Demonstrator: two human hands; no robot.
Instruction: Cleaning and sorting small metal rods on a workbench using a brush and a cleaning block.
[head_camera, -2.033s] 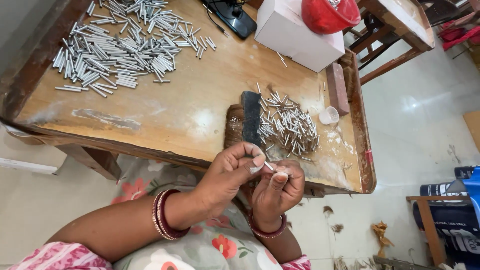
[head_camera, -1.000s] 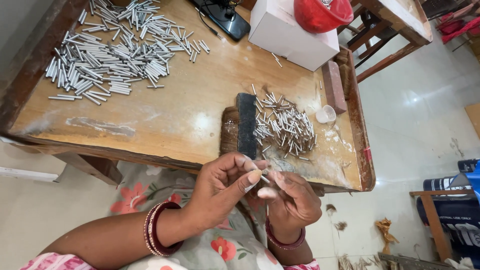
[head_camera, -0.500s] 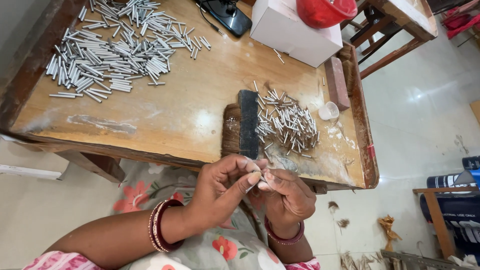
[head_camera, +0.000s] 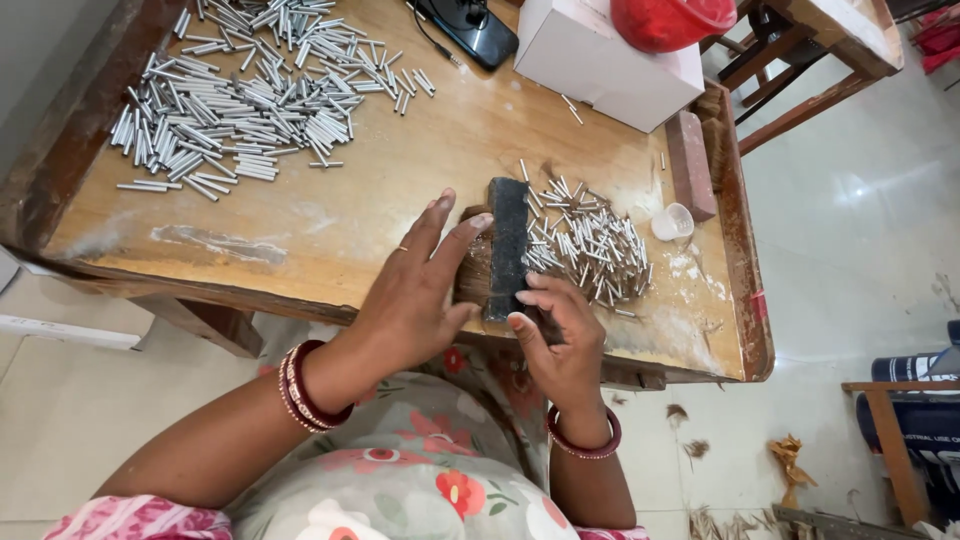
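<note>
The left hand (head_camera: 415, 295) lay spread flat at the near edge of the wooden worktop (head_camera: 420, 160), fingers wide and gripping nothing, its fingertips resting on a tuft of brown bristles (head_camera: 472, 272) beside a dark rectangular block (head_camera: 507, 245). The right hand (head_camera: 558, 335) sat just right of it with fingers loosely curled, its fingertips touching the near end of the block, and whether it pinched anything could not be told. A small heap of short metal tubes (head_camera: 590, 245) lay just right of the block, a far larger heap of longer tubes (head_camera: 250, 85) spread over the far left, and a white box (head_camera: 600, 60) stood at the far side.
</note>
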